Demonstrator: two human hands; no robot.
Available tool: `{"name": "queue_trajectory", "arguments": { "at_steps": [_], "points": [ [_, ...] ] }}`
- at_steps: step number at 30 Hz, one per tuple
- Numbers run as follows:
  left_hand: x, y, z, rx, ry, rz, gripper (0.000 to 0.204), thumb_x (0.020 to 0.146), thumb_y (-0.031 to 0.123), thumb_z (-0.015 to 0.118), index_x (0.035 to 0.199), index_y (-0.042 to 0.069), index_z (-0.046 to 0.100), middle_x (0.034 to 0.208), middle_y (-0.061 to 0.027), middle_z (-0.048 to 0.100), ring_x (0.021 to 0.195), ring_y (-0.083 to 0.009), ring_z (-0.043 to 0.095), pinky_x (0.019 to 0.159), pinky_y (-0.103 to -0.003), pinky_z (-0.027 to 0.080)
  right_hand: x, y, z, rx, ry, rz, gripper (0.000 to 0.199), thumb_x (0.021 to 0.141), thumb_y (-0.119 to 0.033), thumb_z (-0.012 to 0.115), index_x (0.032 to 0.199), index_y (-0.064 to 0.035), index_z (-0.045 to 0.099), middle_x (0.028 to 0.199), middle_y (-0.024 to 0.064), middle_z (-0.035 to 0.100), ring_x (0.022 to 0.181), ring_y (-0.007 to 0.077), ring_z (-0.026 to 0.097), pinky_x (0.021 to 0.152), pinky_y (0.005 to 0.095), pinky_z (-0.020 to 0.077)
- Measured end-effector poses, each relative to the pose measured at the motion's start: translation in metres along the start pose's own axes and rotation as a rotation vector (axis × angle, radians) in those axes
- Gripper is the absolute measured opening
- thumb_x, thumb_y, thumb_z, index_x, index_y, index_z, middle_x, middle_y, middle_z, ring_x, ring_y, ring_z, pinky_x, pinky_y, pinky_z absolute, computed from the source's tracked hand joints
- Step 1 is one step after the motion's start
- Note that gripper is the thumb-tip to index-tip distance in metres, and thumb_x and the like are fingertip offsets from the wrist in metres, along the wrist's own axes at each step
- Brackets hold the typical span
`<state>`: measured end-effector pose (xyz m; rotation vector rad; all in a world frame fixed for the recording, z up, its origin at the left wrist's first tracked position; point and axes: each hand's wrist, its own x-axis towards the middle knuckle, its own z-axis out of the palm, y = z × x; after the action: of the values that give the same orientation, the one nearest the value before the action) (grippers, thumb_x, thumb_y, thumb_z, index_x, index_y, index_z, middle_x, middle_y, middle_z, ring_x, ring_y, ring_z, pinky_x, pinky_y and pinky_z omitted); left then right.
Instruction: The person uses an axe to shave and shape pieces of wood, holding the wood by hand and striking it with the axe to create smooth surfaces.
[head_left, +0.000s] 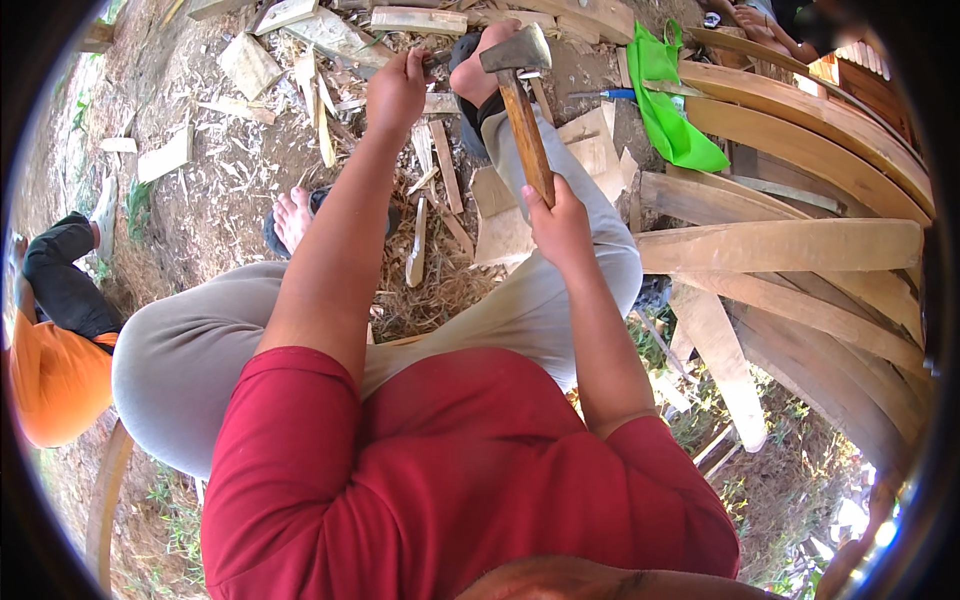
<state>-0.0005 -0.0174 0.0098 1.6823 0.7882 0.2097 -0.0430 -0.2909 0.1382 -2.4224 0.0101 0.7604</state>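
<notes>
Axe (519, 110): held above the ground (225, 215), its head (516, 54) overlapping the bare foot (469, 76) in view. Right hand (563, 225): grasps the lower handle (529, 143). Left hand (397, 90): clenched, seemingly around a dark piece (436, 60), kind unclear. Hazard: a slack grip or misjudged swing could drive the head into the foot or left hand. Writing: none legible on the axe.

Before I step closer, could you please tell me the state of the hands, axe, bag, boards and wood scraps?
Axe: held by the handle
Right hand: closed on the axe
Left hand: curled; whether it grips anything is unclear
Green bag: limp, creased
Boards: piled, some curved
Wood scraps: scattered over the ground
</notes>
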Motion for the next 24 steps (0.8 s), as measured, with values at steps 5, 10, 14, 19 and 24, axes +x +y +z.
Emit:
{"name": "queue_trajectory", "arguments": {
  "at_steps": [5, 10, 14, 19, 24],
  "points": [
    [0.003, -0.001, -0.002, -0.062, -0.063, -0.09, 0.039, 0.11, 0.036, 0.051, 0.112, 0.006, 0.076, 0.083, -0.013, 0.077, 0.082, -0.0203, 0.079, 0.067, -0.034, 0.056, 0.001, -0.001, -0.002, 0.014, -0.022, 0.008, 0.038, 0.101, -0.032, 0.064, 0.121, 0.0, 0.061, 0.089, 0.0233, 0.071, 0.085, 0.0413, 0.07, 0.076, 0.0463, 0.0527],
    [0.004, -0.005, 0.001, -0.028, -0.112, -0.033, 0.04, 0.113, 0.037, 0.046, 0.129, 0.009, 0.07, 0.087, -0.0083, 0.079, 0.073, -0.0115, 0.072, 0.065, -0.029, 0.054, 0.003, 0.009, 0.003, 0.018, 0.006, -0.071, 0.03, 0.104, -0.029, 0.065, 0.117, -0.0028, 0.061, 0.071, 0.0031, 0.06, 0.057, 0.0135, 0.059, 0.055, 0.0335, 0.049],
    [0.001, -0.006, 0.003, -0.027, -0.11, 0.035, 0.039, 0.113, 0.035, 0.046, 0.132, 0.01, 0.069, 0.089, -0.0088, 0.08, 0.077, -0.0129, 0.074, 0.066, -0.03, 0.054, 0.005, 0.011, 0.004, -0.019, 0.008, -0.084, 0.031, 0.103, -0.03, 0.065, 0.118, -0.0025, 0.061, 0.072, 0.003, 0.06, 0.057, 0.0137, 0.059, 0.055, 0.0334, 0.0494],
    [0.001, -0.006, 0.001, -0.054, -0.136, -0.032, 0.04, 0.112, 0.036, 0.049, 0.13, 0.008, 0.069, 0.092, -0.0095, 0.08, 0.082, -0.0133, 0.076, 0.066, -0.029, 0.054, 0.002, 0.001, 0.0, 0.028, -0.048, 0.033, 0.04, 0.102, -0.034, 0.064, 0.125, -0.0013, 0.062, 0.089, 0.0209, 0.072, 0.085, 0.0367, 0.072, 0.077, 0.0443, 0.0532],
    [0.005, -0.008, 0.002, -0.098, -0.147, -0.127, 0.04, 0.11, 0.037, 0.054, 0.122, 0.004, 0.072, 0.091, -0.0093, 0.08, 0.083, -0.0128, 0.076, 0.065, -0.027, 0.053, 0.005, 0.014, 0.001, 0.135, -0.043, 0.072, 0.036, 0.102, -0.032, 0.065, 0.12, -0.0009, 0.062, 0.081, 0.0134, 0.068, 0.07, 0.0243, 0.068, 0.068, 0.0401, 0.0524]
  ]
}}
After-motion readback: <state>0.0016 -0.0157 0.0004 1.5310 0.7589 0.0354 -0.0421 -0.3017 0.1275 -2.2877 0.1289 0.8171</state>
